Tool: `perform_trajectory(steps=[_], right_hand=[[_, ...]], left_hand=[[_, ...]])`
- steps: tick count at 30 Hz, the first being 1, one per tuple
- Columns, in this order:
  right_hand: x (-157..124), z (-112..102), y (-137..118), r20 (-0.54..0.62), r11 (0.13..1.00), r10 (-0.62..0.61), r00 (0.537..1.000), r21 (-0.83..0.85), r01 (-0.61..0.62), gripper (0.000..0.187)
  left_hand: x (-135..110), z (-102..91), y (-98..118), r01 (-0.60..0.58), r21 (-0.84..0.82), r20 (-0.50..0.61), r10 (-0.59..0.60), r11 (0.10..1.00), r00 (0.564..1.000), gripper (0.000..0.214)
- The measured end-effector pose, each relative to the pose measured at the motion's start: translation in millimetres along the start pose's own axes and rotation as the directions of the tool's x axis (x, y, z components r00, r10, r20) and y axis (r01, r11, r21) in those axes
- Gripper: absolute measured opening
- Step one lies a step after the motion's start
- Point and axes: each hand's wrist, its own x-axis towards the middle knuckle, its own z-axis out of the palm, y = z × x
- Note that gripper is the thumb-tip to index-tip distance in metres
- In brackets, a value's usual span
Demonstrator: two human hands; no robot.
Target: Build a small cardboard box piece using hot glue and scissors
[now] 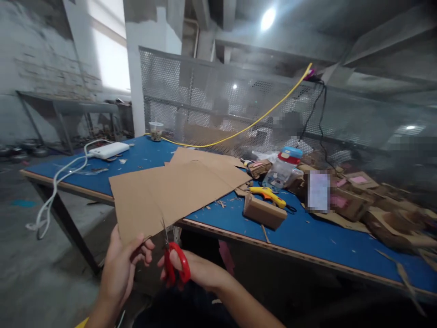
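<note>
A large flat sheet of brown cardboard (pixel 177 189) reaches from the blue table out over its front edge. My left hand (pixel 124 257) grips the near corner of this sheet between thumb and fingers. In my right hand (pixel 182 266) are red-handled scissors (pixel 184 263), with fingers through the loops. Their blades point up and stand slightly apart at the near edge of the cardboard, close to my left fingertips. Another cardboard piece (pixel 205 159) lies beneath the sheet on the table.
On the blue table (pixel 218 228), a yellow glue gun (pixel 268 196) lies beside a small cardboard box (pixel 264 212). Cardboard scraps and pieces (pixel 392 216) pile up at right. At left sit a white power strip (pixel 109 150) with its cable and a plastic cup (pixel 156 131). A yellow cord (pixel 252 125) hangs behind.
</note>
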Motion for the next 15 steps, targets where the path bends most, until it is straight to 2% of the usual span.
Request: perform_trajectory(steps=[5, 8, 11, 15], right_hand=[[4.7, -1.3, -13.2, -0.025, 1.0, 0.008, 1.0, 0.024, -0.007, 0.086], [3.7, -4.4, -18.4, -0.009, 1.0, -0.012, 1.0, -0.016, 0.012, 0.084], [4.5, -7.4, -20.7, 0.018, 0.998, -0.035, 0.999, -0.06, 0.036, 0.082], [8.7, -7.1, -19.4, 0.005, 1.0, -0.021, 1.0, -0.021, 0.021, 0.077]], left_hand=[[0.0, -12.0, -2.2, 0.014, 0.001, 0.039, -0.014, 1.0, 0.999, 0.067], [0.5, -17.4, -3.2, 0.004, 0.008, 0.069, -0.004, 1.0, 0.998, 0.069], [0.0, -20.3, -4.2, -0.014, -0.004, 0.079, 0.015, 1.0, 0.997, 0.065], [1.0, -23.3, -7.3, -0.017, 0.019, 0.089, 0.015, 1.0, 0.996, 0.06]])
